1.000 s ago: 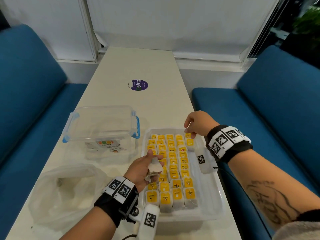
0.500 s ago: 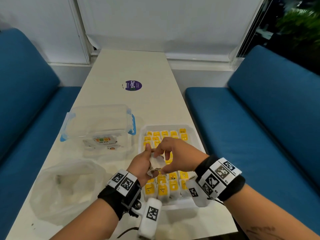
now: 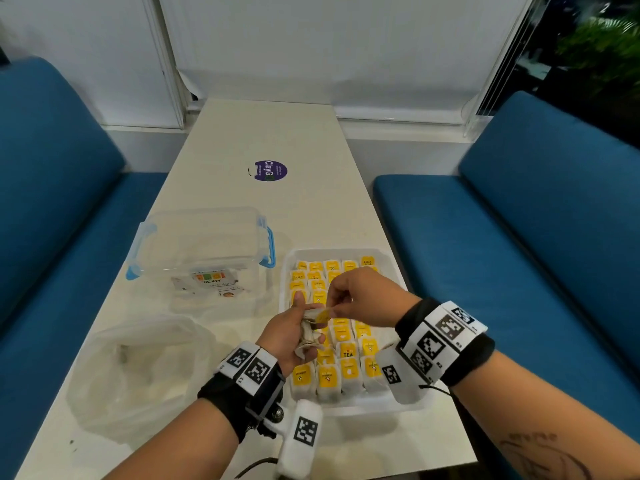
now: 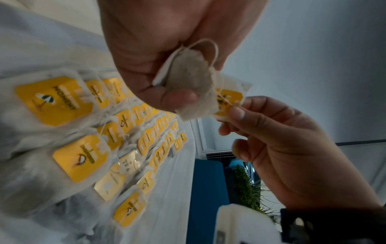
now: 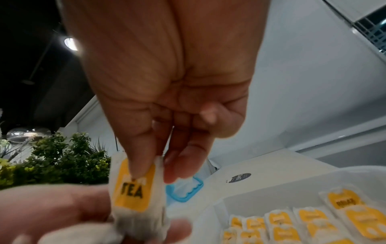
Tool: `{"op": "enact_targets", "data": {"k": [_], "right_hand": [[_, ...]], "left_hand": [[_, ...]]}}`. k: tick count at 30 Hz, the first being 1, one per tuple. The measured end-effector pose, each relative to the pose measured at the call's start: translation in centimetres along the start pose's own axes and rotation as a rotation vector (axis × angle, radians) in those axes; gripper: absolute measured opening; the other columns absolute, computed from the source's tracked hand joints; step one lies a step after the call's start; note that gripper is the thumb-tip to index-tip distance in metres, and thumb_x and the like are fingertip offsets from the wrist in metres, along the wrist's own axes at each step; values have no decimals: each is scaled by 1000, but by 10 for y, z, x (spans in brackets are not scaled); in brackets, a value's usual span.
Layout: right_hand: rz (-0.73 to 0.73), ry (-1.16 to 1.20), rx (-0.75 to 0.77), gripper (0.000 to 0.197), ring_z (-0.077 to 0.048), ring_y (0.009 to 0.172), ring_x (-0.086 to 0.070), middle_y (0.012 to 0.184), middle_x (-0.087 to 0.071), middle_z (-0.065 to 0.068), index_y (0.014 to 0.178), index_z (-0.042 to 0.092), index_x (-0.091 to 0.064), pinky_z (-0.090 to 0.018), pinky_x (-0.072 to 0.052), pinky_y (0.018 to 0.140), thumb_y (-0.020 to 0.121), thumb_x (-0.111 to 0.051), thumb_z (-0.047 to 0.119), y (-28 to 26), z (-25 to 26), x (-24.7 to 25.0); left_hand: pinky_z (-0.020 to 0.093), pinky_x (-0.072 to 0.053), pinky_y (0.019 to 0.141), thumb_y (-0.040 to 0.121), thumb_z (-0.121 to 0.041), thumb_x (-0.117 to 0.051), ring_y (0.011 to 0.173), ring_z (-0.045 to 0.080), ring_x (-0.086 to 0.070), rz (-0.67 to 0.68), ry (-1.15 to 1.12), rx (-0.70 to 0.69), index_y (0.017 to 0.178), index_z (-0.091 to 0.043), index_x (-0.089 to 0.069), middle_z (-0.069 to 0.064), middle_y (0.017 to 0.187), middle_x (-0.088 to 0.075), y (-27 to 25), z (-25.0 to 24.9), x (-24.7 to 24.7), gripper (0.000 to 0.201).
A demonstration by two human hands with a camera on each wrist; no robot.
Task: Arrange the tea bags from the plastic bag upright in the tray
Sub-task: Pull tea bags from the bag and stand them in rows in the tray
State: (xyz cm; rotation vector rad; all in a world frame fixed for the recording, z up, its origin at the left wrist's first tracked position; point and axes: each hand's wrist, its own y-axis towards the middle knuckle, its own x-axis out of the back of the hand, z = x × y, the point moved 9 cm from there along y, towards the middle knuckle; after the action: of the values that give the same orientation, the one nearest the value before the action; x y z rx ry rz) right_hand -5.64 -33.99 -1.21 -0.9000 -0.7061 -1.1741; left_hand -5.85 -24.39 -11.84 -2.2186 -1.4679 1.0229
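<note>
Over the white tray (image 3: 398,277), my left hand (image 3: 304,327) grips a small bunch of tea bags (image 3: 310,336). My right hand (image 3: 334,306) pinches the top of one tea bag (image 3: 323,315) of that bunch by its yellow tag. In the left wrist view the left hand (image 4: 167,92) holds the grey bags (image 4: 192,77), and the right hand (image 4: 236,115) nips the tagged bag (image 4: 227,99). In the right wrist view thumb and forefinger (image 5: 154,170) clamp the bag marked TEA (image 5: 133,189). Several rows of tea bags (image 3: 346,362) stand upright in the tray.
A crumpled clear plastic bag (image 3: 138,372) lies at the front left of the table. Behind it stands a clear lidded box with blue latches (image 3: 201,244). A purple sticker (image 3: 270,170) is on the table farther back. Blue benches (image 3: 519,237) flank both sides.
My right hand has come back from the tray's far right corner to the left hand and taken hold of one bag of the bunch. The left hand stayed over the tray.
</note>
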Motion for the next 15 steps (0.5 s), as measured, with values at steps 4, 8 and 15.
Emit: {"op": "enact_targets", "data": {"k": [4, 8, 15], "right_hand": [[-203, -242, -181, 10, -16, 79, -54, 88, -62, 2, 85, 16, -62, -25, -39, 66, 87, -55, 22, 5, -28, 47], [-164, -311, -320, 11, -19, 77, -51, 83, -57, -2, 75, 16, -52, -27, -36, 60, 85, -49, 15, 12, -61, 63], [170, -506, -414, 8, -21, 81, -51, 92, -55, -5, 81, 11, -53, -29, -43, 70, 89, -50, 12, 34, -113, 31]], "left_hand": [[16, -39, 39, 96, -33, -48, 52, 16, -51, -64, -8, 49, 96, -12, -57, 5, 76, -58, 2, 5, 11, 23], [21, -47, 40, 90, -1, -50, 63, 20, -54, -57, -19, 46, 103, -10, -53, 8, 85, -57, 5, 6, 11, 16], [24, -52, 47, 91, 3, -47, 65, 20, -57, -40, -21, 28, 97, -11, -56, 8, 85, -59, 11, 3, 6, 17]]}}
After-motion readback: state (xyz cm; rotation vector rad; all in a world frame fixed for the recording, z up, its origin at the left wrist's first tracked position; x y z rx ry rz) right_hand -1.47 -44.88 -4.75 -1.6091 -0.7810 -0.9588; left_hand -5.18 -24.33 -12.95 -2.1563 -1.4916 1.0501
